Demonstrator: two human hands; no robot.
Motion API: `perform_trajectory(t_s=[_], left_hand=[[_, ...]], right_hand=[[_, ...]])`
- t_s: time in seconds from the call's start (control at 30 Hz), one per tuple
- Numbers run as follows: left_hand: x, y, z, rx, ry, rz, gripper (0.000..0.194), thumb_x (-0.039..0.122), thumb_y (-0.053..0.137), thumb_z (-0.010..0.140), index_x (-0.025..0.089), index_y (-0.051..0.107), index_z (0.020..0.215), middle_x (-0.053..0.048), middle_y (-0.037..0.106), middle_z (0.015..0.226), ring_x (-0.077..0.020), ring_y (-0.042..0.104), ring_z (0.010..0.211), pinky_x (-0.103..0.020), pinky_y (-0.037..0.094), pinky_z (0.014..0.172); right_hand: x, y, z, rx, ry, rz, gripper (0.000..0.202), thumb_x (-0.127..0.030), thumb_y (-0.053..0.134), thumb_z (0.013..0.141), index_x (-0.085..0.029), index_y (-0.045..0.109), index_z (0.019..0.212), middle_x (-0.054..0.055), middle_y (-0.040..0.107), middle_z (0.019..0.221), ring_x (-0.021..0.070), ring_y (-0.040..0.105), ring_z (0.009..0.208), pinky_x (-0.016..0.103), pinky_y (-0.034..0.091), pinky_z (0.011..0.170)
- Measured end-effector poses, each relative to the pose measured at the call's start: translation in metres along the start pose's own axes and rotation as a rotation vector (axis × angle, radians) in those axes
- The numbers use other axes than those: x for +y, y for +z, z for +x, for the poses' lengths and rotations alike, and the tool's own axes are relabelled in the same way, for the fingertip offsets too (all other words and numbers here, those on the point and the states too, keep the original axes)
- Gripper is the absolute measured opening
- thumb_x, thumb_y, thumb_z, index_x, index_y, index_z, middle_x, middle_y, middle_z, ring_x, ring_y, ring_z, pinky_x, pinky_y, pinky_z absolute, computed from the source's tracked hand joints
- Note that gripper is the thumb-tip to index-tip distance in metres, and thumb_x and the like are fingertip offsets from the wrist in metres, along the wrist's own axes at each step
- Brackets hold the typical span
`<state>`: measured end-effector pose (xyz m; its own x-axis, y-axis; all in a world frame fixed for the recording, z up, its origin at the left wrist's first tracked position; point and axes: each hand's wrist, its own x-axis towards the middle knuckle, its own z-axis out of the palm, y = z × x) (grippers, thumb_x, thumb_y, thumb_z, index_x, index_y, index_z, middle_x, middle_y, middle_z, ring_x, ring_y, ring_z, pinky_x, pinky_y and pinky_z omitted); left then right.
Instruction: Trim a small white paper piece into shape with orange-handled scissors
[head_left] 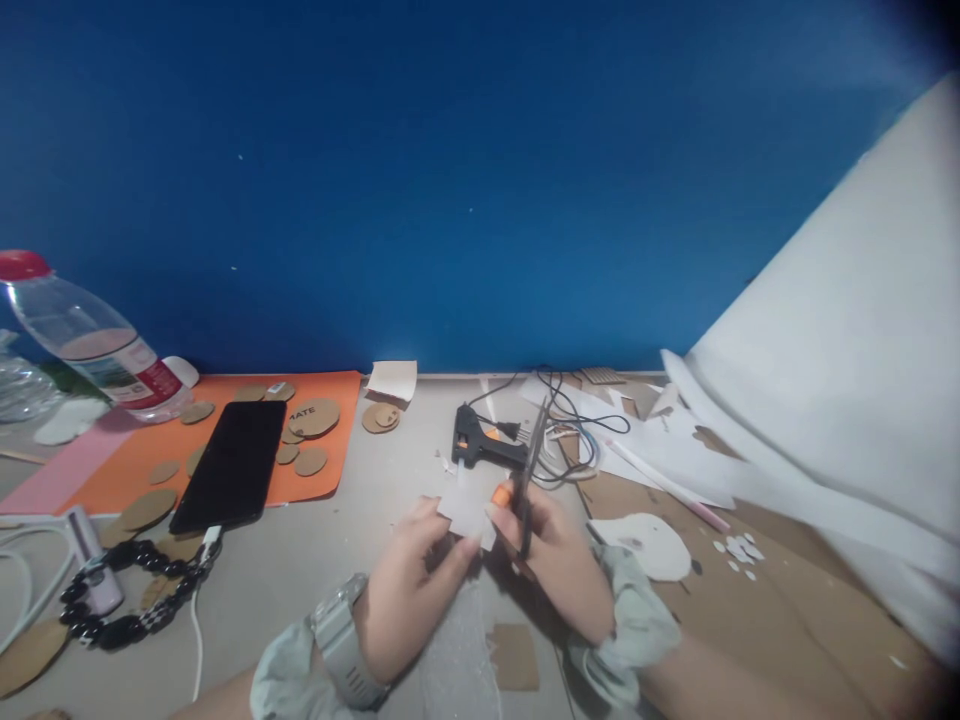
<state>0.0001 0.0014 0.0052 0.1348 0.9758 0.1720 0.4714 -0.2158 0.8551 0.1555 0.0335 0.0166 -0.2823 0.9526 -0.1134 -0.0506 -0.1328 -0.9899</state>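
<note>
Between thumb and fingers, my left hand [409,590] pinches a small piece of white paper [466,508] with an uneven edge. A pair of scissors [535,445] with orange on the handle is in my right hand [562,560], its dark blades pointing up and away from me. The right fingertips are close to the paper's right edge; whether they touch it I cannot tell. Just beyond both hands lies a black hot glue gun [480,440] on its side. A notched cardboard piece [514,656] rests below the hands.
At left, a black phone [232,465] and cardboard discs [315,417] lie on orange paper [341,440], near a plastic bottle [112,350] and a beaded strap [120,630]. Black cables [577,400], a white cutout [649,545] and paper scraps [740,548] are at right. A blue wall stands behind.
</note>
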Motion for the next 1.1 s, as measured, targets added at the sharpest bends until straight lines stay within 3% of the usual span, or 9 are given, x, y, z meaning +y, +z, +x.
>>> perform_trajectory(t_s=[0.1, 0.2, 0.33, 0.5, 0.7, 1.1], left_hand=[[0.0019, -0.0001, 0.0012, -0.047, -0.012, -0.057, 0.025, 0.028, 0.045, 0.092, 0.019, 0.058, 0.073, -0.003, 0.058, 0.076, -0.0188, 0.053, 0.077, -0.032, 0.042, 0.073], [0.001, 0.0005, 0.0013, -0.021, -0.06, -0.097, 0.023, 0.031, 0.045, 0.092, 0.019, 0.056, 0.077, -0.003, 0.058, 0.077, -0.0183, 0.053, 0.076, -0.031, 0.042, 0.072], [-0.0035, 0.0022, 0.0004, -0.009, -0.116, -0.105, 0.016, 0.033, 0.052, 0.088, 0.018, 0.057, 0.089, -0.004, 0.06, 0.082, -0.0187, 0.056, 0.075, -0.032, 0.044, 0.072], [-0.0026, 0.0014, 0.0012, -0.047, -0.138, -0.053, 0.026, 0.034, 0.047, 0.09, 0.017, 0.059, 0.075, -0.005, 0.061, 0.074, -0.0188, 0.056, 0.072, -0.031, 0.043, 0.069], [0.0026, 0.0, 0.0035, -0.048, -0.106, -0.122, 0.024, 0.029, 0.045, 0.091, 0.017, 0.062, 0.079, -0.004, 0.063, 0.077, -0.0179, 0.056, 0.074, -0.03, 0.044, 0.071], [0.0021, -0.0009, 0.0024, -0.047, -0.091, -0.139, 0.022, 0.027, 0.046, 0.09, 0.017, 0.062, 0.078, -0.005, 0.062, 0.074, -0.0179, 0.056, 0.071, -0.03, 0.045, 0.069]], right_hand=[[0.0008, -0.0009, 0.0033, 0.05, 0.015, 0.109, 0.033, -0.047, 0.064, 0.08, -0.019, 0.048, 0.077, -0.008, 0.041, 0.054, 0.0059, 0.033, 0.045, 0.016, 0.029, 0.042], [0.001, -0.0027, 0.0051, 0.062, 0.036, 0.155, 0.034, -0.049, 0.063, 0.08, -0.02, 0.046, 0.077, -0.011, 0.033, 0.049, 0.005, 0.026, 0.041, 0.016, 0.022, 0.038], [0.0031, -0.0033, 0.002, 0.025, 0.037, 0.058, 0.029, -0.043, 0.065, 0.08, -0.019, 0.049, 0.077, -0.008, 0.043, 0.056, 0.0057, 0.036, 0.044, 0.016, 0.031, 0.04], [0.0077, -0.0027, -0.001, -0.02, 0.048, 0.037, 0.025, -0.043, 0.058, 0.085, -0.02, 0.049, 0.081, -0.006, 0.049, 0.057, 0.0077, 0.042, 0.044, 0.018, 0.037, 0.04], [0.005, -0.0024, 0.0018, 0.036, 0.004, 0.052, 0.024, -0.036, 0.064, 0.082, -0.019, 0.048, 0.078, -0.007, 0.048, 0.058, 0.0069, 0.043, 0.046, 0.017, 0.036, 0.042], [0.0015, -0.0013, 0.0009, 0.059, -0.035, 0.01, 0.025, -0.038, 0.063, 0.082, -0.018, 0.049, 0.077, -0.006, 0.046, 0.059, 0.008, 0.043, 0.049, 0.018, 0.036, 0.044]])
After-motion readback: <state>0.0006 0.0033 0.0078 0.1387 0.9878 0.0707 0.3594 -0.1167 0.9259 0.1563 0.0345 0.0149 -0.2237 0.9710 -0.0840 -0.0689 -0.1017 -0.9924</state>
